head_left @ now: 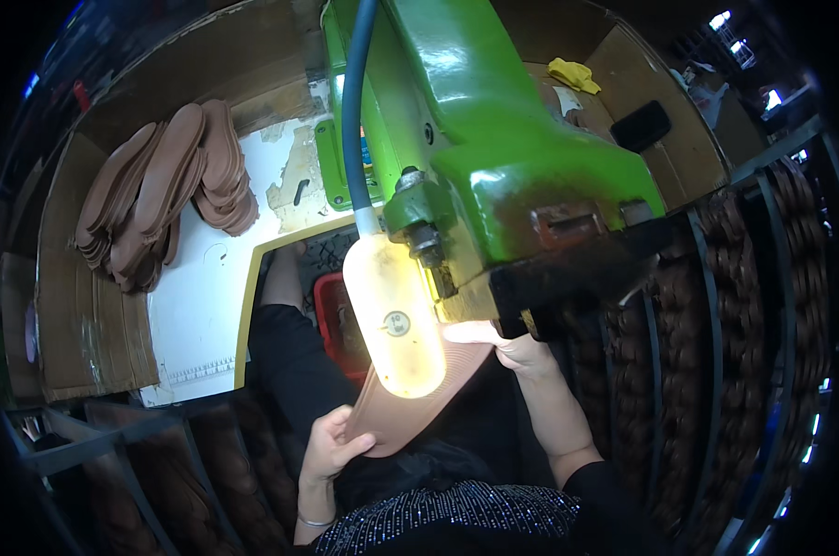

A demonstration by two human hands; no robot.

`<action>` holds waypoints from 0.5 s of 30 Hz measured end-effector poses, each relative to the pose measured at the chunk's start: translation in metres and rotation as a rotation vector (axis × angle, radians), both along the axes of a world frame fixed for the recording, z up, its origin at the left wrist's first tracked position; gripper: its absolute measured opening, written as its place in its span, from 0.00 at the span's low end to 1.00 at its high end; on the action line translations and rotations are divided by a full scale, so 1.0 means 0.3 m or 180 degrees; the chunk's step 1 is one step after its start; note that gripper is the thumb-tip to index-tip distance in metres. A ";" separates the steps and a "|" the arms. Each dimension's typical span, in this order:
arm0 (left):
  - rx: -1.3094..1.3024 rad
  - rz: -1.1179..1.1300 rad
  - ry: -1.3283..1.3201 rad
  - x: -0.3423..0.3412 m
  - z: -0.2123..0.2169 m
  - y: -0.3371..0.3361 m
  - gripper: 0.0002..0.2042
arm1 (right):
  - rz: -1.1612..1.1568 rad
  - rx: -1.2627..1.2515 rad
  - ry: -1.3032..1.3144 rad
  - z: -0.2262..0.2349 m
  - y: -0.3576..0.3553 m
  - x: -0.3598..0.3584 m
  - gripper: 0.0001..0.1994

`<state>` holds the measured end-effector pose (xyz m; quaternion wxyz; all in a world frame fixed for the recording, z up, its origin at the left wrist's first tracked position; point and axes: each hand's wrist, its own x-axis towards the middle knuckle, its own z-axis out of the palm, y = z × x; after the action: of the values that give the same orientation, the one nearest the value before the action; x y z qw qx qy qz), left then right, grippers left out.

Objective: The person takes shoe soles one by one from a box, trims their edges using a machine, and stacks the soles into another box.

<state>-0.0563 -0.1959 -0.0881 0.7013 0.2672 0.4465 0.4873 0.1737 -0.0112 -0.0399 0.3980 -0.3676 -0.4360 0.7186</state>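
Observation:
A brown shoe sole (401, 428) with a ribbed surface slants across my lap, its far end higher and to the right. My left hand (331, 449) grips the near end, thumb on top and fingers at the edge. At the far end my right hand (521, 352) pinches the sole close beneath the green machine's head (530, 195); part of these fingers is lost in glare. A lit, elongated lamp (391, 287) on a blue cable hangs in front of the sole and hides part of it.
Stacks of brown soles (164, 181) lie on the white table (192, 315) at the left, within cardboard walls (95, 343). A red basin (331, 310) sits below the table cutout. Racks full of soles (679, 343) flank me. A yellow cloth (573, 75) lies at the back right.

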 end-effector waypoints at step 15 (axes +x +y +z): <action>0.0987 0.0954 0.0997 0.297 0.067 0.337 0.15 | 0.0614 -0.0609 -0.1188 -0.131 -0.466 0.221 0.22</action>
<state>0.0327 -0.0947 -0.0679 0.4943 0.3745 0.5042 0.6009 0.2400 -0.1510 -0.0792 0.2032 -0.4869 -0.4650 0.7109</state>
